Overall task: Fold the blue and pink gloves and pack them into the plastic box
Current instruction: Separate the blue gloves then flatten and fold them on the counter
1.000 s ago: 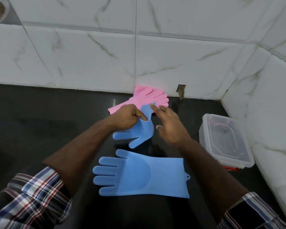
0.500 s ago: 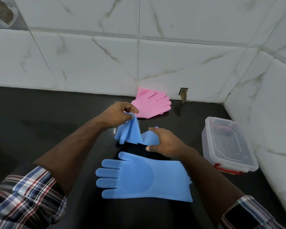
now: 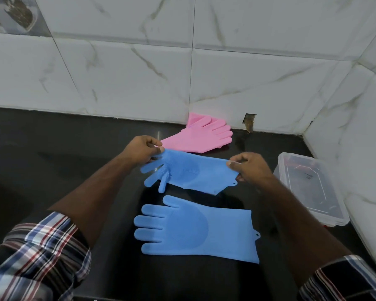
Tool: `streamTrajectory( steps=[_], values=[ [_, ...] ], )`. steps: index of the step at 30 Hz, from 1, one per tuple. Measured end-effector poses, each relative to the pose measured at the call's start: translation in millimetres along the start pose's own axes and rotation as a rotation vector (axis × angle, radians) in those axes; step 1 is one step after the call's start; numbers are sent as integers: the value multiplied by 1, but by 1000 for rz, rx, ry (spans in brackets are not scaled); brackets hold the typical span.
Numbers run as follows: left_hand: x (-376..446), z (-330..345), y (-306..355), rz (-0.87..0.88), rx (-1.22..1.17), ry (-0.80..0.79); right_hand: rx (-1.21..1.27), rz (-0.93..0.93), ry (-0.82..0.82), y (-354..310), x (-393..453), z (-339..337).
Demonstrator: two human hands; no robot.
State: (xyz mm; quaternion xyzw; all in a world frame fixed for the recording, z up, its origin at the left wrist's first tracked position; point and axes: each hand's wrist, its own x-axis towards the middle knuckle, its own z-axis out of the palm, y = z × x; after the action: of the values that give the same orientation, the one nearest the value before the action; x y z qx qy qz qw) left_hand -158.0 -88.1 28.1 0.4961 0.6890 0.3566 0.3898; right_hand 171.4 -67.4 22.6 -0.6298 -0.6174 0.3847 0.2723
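Currently I see left hand (image 3: 142, 151) pinching the finger end and right hand (image 3: 249, 168) pinching the cuff of one blue glove (image 3: 193, 173), stretched flat, bristly side up, above the second blue glove (image 3: 195, 230) on the counter (image 3: 52, 153).

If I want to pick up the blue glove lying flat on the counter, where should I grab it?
Probably the cuff of the flat blue glove, coming from the right: its wide straight edge lies free there, while the floppy fingers point left.

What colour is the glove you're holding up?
Blue. The held glove is stretched between the left hand and right hand, seen in the head view.
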Motion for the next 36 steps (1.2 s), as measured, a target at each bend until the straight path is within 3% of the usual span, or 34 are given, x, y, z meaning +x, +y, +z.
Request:
streamTrajectory(
  steps=[3,8,13,17,21,23,27,30,34,36],
  values=[
    [1,9,-3,26,206,-10,-244,7,15,12,-1,1],
    [-4,17,-5,55,308,-24,-294,1,18,22,-6,6],
    [-13,10,2,118,45,4,-326,-98,89,14,-16,-3],
    [-38,-5,4,102,-235,-118,-390,-175,139,6,-38,-19],
    [-69,-14,-10,68,-294,-341,-491,-139,-79,23,-70,-30],
    [-76,-11,-19,57,-234,-324,-583,-114,-188,33,-78,-26],
    [-78,3,-30,26,-185,-145,-522,-215,-259,37,-93,7],
    [-83,12,-37,13,58,-88,-498,-289,-348,41,-102,35],
    [-99,18,-49,-53,355,3,-604,-301,-298,55,-105,42],
    [-105,21,-56,-77,446,-27,-639,-287,-267,62,-105,40]
  ],
)
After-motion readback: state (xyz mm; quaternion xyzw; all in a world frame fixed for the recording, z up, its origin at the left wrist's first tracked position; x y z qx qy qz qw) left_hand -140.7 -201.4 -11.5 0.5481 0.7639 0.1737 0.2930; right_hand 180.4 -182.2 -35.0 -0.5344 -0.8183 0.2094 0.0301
